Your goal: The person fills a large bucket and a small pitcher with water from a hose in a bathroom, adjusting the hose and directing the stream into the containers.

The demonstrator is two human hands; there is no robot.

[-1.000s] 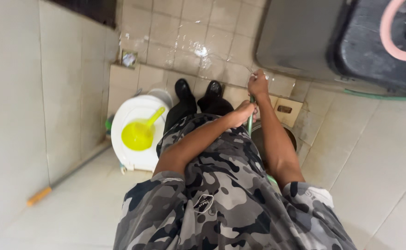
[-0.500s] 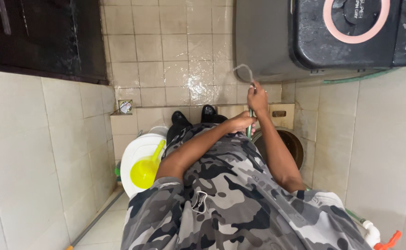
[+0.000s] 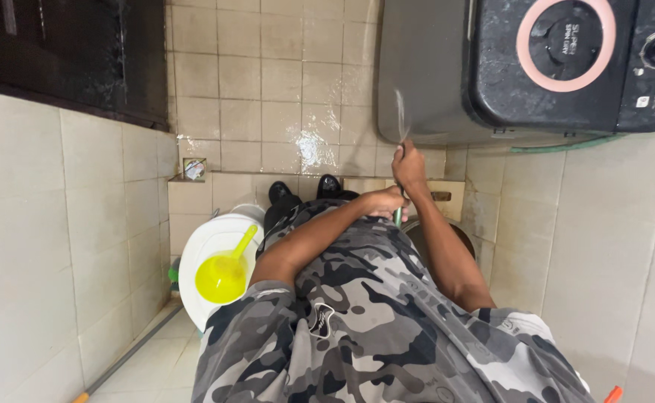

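Two hands work one green hose (image 3: 397, 216) in front of the torso. The right hand (image 3: 409, 166), clenched, holds its upper end, from which water sprays toward the grey washing machine (image 3: 447, 75). The left hand (image 3: 382, 201) grips just below. The hose's long axis runs near vertical; the right grip is nearer the outlet. A yellow scoop (image 3: 223, 275) sits in a white bucket (image 3: 197, 250), well apart.

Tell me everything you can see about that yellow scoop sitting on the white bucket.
The yellow scoop is a dipper of bright, glossy plastic as it looks, with a round bowl and a straight handle pointing up and to the right in the picture. It lies in the top of the white bucket, by the tiled wall on the person's left. Neither hand touches it. Whether it holds water cannot be told.
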